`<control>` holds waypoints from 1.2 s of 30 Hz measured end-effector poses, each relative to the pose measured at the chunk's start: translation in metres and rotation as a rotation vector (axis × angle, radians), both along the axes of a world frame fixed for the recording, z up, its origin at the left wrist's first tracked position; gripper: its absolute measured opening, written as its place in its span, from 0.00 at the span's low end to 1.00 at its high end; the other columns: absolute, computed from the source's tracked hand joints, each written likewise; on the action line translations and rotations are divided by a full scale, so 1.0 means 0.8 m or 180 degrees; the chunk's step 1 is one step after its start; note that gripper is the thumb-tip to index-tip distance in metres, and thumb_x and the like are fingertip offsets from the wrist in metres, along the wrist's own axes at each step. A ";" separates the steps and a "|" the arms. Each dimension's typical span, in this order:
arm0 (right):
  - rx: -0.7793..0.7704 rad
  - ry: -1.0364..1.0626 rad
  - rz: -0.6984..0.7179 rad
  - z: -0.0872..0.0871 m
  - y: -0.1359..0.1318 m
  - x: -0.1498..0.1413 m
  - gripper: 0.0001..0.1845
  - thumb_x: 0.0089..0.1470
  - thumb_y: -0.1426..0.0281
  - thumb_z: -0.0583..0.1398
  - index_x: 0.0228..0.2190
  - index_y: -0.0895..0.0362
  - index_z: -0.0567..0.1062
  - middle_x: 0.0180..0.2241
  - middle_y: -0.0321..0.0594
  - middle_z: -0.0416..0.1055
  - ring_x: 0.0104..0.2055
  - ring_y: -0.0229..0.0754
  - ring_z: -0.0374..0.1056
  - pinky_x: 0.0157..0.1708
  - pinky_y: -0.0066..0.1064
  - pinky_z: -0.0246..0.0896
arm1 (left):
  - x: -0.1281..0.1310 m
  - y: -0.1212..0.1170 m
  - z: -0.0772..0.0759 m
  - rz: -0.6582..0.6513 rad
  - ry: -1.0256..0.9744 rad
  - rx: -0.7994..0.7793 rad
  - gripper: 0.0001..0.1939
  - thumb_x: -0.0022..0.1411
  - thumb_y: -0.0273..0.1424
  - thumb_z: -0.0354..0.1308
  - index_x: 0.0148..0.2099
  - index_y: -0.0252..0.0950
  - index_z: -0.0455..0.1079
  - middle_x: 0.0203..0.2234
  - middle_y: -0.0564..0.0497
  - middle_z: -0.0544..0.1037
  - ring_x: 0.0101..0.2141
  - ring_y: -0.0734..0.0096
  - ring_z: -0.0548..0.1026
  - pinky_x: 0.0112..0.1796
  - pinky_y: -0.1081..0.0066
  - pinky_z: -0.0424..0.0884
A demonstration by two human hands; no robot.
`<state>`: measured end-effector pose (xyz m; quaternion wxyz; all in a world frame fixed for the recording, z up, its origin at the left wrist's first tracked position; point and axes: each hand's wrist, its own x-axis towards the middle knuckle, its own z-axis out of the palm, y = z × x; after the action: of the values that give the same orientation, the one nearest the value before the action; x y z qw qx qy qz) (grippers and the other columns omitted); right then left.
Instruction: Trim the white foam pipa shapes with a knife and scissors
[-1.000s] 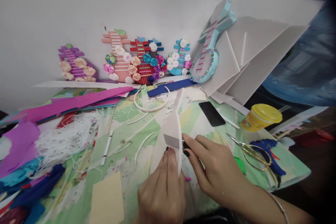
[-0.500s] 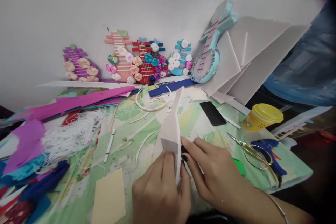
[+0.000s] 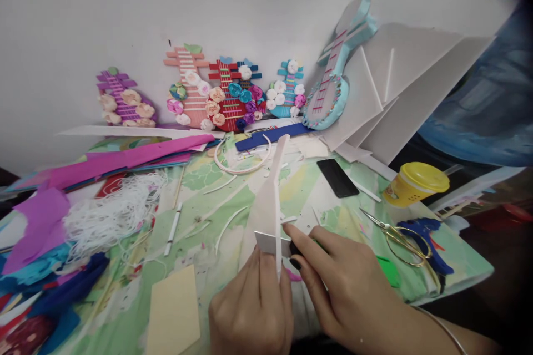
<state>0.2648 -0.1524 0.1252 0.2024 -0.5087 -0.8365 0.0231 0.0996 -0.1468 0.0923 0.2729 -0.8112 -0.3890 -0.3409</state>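
A white foam board piece (image 3: 266, 205) with a narrow neck stands nearly on edge in front of me. My left hand (image 3: 252, 302) pinches its lower end between thumb and fingers. From the right, my right hand (image 3: 343, 277) is closed around the dark handle of a utility knife (image 3: 265, 242). The wide metal blade passes through the board, showing on both sides of it, just above my left fingertips. My right fingers hide most of the handle.
Gold-handled scissors (image 3: 397, 238), a black phone (image 3: 337, 178) and a yellow-lidded tub (image 3: 416, 184) are to the right. White string (image 3: 112, 222) and coloured scraps lie left. Several decorated lute shapes (image 3: 192, 89) and white boards (image 3: 400, 83) lean against the wall.
The foam board has turned more edge-on and shifted slightly left. More of the blade shows on its right side, where my right hand has moved a little away and down.
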 end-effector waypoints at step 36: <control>-0.0125 0.0147 0.0004 0.004 0.004 0.000 0.18 0.58 0.69 0.48 0.50 0.58 0.63 0.29 0.41 0.64 0.29 0.40 0.61 0.27 0.32 0.57 | 0.002 -0.004 -0.004 -0.0166 -0.0122 -0.0006 0.12 0.54 0.24 0.57 0.41 0.25 0.71 0.33 0.40 0.79 0.32 0.65 0.78 0.33 0.74 0.74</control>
<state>0.2647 -0.1489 0.1283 0.2116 -0.5114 -0.8313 0.0514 0.1008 -0.1501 0.0889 0.2556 -0.8147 -0.3732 -0.3630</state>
